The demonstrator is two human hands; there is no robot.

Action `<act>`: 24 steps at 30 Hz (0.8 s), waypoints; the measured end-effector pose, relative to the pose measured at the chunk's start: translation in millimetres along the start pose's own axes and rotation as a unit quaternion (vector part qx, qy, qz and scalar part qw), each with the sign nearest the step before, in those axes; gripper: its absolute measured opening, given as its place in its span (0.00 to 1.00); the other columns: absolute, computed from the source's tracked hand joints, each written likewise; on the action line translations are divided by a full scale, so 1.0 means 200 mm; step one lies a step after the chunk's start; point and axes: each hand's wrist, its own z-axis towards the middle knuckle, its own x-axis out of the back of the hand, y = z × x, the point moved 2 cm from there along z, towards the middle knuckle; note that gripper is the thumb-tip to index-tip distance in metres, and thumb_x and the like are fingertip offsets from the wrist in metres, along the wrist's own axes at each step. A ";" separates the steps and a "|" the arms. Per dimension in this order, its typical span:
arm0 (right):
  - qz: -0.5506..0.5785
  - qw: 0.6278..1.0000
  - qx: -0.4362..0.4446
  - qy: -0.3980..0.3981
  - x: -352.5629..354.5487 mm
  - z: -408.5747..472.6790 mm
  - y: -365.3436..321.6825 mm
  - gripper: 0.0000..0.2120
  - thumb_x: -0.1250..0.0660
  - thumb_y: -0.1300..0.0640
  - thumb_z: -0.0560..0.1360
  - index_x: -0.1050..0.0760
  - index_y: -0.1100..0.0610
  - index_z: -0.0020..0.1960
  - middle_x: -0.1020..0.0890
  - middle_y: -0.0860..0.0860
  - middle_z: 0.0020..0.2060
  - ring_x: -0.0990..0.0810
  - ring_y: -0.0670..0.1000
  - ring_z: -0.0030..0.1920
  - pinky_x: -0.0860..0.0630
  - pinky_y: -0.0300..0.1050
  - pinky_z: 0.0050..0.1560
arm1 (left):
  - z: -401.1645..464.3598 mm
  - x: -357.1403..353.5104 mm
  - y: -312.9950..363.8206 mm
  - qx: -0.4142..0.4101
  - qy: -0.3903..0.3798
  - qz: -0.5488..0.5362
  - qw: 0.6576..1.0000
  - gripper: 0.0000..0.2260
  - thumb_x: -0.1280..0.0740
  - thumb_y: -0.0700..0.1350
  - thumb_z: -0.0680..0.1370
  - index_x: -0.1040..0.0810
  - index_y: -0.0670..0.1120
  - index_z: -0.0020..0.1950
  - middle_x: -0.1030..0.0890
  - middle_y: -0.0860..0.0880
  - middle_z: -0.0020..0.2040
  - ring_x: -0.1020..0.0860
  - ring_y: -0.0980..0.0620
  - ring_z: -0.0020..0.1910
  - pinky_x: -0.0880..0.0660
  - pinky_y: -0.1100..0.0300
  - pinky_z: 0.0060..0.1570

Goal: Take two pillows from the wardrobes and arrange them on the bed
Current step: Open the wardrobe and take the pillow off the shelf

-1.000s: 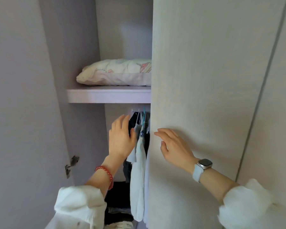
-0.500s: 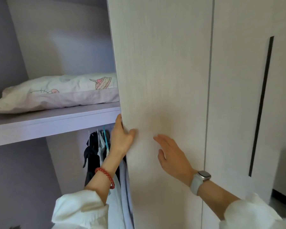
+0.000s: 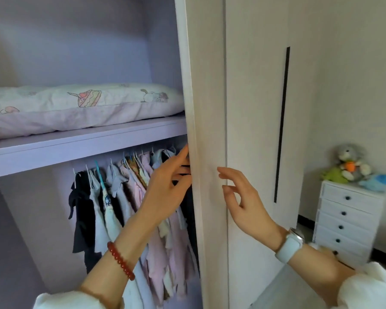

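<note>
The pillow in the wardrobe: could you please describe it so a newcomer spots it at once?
Look inside the open wardrobe, on the shelf above the hanging clothes. The pillow lies flat there, pale with cartoon cake prints, the only thing on that shelf.

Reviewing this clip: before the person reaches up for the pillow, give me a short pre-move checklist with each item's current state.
1. Pillow in sight on the shelf: ok, it lies flat with nothing on top.
2. Door out of the way of the pillow: ok, the pillow's right end shows past the door edge.
3. Left hand free: ok, fingers straight at the door edge, no grip on anything.
4. Right hand free: ok, open in front of the door face, holding nothing.
5. Second pillow located: cannot tell, only one is in view.
</note>
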 end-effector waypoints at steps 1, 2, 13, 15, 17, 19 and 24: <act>-0.005 1.000 0.001 0.001 0.05 -0.03 0.00 0.19 0.47 0.60 0.75 0.34 0.53 0.65 0.28 0.44 0.59 0.29 0.37 0.58 0.32 0.27 0.58 | 0.01 -0.04 0.02 -0.015 -0.013 0.019 1.000 0.29 0.43 0.39 0.70 0.39 0.64 0.66 0.23 0.52 0.50 0.24 0.61 0.48 0.30 0.75 0.48; -0.013 1.000 -0.001 0.000 0.10 -0.05 0.00 0.18 0.46 0.60 0.75 0.33 0.52 0.65 0.28 0.45 0.59 0.29 0.36 0.58 0.32 0.27 0.58 | 0.03 -0.09 0.03 -0.028 -0.029 0.042 0.998 0.29 0.43 0.40 0.70 0.40 0.62 0.68 0.24 0.51 0.51 0.25 0.59 0.49 0.31 0.74 0.49; -0.065 0.989 -0.086 0.099 0.58 -0.20 0.12 0.19 0.43 0.61 0.77 0.37 0.46 0.65 0.25 0.38 0.55 0.23 0.42 0.53 0.27 0.26 0.49 | 0.33 -0.68 0.12 -0.136 -0.161 0.144 0.967 0.36 0.39 0.41 0.76 0.57 0.75 0.64 0.54 0.62 0.73 0.50 0.53 0.73 0.37 0.57 0.63; -0.083 0.983 -0.100 0.132 0.66 -0.20 0.17 0.20 0.43 0.62 0.77 0.38 0.49 0.67 0.24 0.41 0.56 0.22 0.44 0.52 0.24 0.31 0.48 | 0.39 -0.81 0.13 -0.134 -0.175 0.152 0.964 0.37 0.39 0.41 0.75 0.59 0.74 0.64 0.57 0.57 0.75 0.50 0.51 0.74 0.36 0.55 0.64; -0.116 0.975 -0.112 0.151 0.74 -0.19 0.23 0.21 0.43 0.63 0.77 0.39 0.52 0.68 0.24 0.44 0.57 0.22 0.47 0.53 0.23 0.39 0.51 | 0.44 -0.92 0.13 -0.133 -0.173 0.170 0.961 0.38 0.38 0.41 0.75 0.60 0.73 0.65 0.59 0.55 0.76 0.51 0.51 0.74 0.33 0.54 0.62; -0.150 0.966 -0.124 0.171 0.81 -0.17 0.28 0.21 0.44 0.65 0.77 0.38 0.52 0.67 0.23 0.45 0.56 0.21 0.50 0.53 0.25 0.40 0.52 | 0.49 -1.02 0.13 -0.138 -0.166 0.185 0.959 0.37 0.39 0.40 0.75 0.57 0.69 0.69 0.59 0.54 0.76 0.52 0.52 0.74 0.31 0.53 0.60; -0.170 0.953 -0.165 0.187 0.91 -0.10 0.36 0.19 0.47 0.67 0.76 0.35 0.55 0.65 0.21 0.55 0.56 0.21 0.56 0.52 0.24 0.56 0.54 | 0.59 -1.15 0.13 -0.127 -0.156 0.218 0.955 0.35 0.40 0.37 0.74 0.52 0.63 0.72 0.58 0.52 0.76 0.52 0.50 0.74 0.28 0.48 0.60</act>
